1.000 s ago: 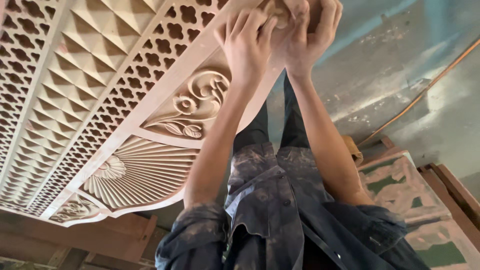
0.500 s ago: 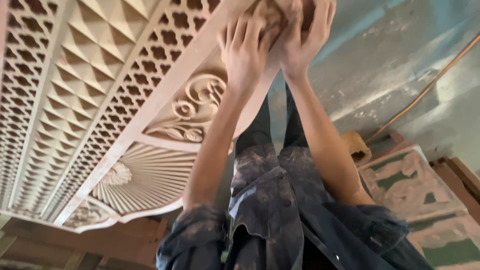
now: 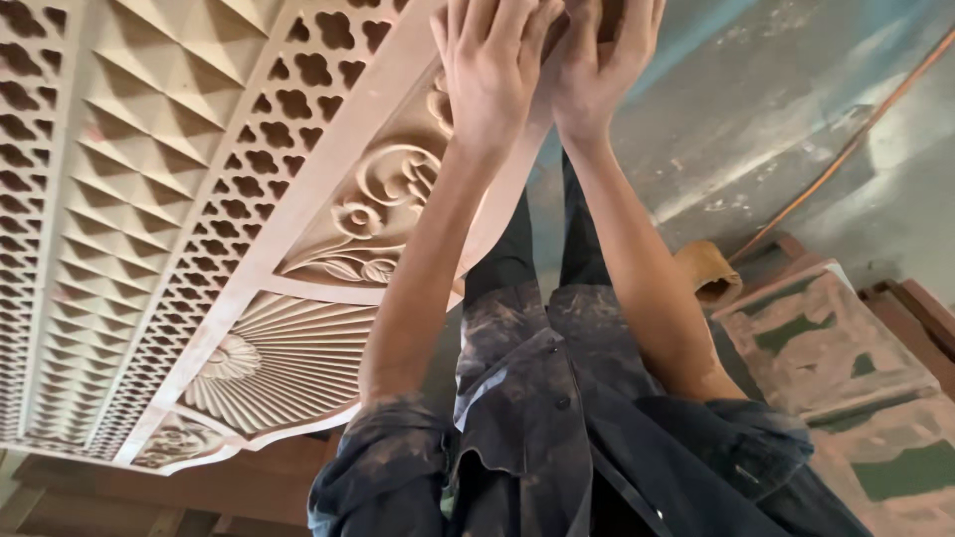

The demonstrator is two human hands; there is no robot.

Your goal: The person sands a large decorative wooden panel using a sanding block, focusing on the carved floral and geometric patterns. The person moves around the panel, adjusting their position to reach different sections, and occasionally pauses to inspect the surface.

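Both hands on the carved edge of a pale wooden panel

The left hand (image 3: 492,75) lies spread, fingers open, flat on the floral scroll carving of the carved panel (image 3: 199,229); the right hand (image 3: 602,60) presses beside it at the panel's edge, apparently curled over something small that I cannot make out. The panel's long axis runs away leftward from both hands. Fingertips are cut off at the frame's top.

The pale tan carved panel (image 3: 199,249) shows lattice, diamond, floral-scroll and fan patterns; the shirt (image 3: 557,438) is dusty dark blue.
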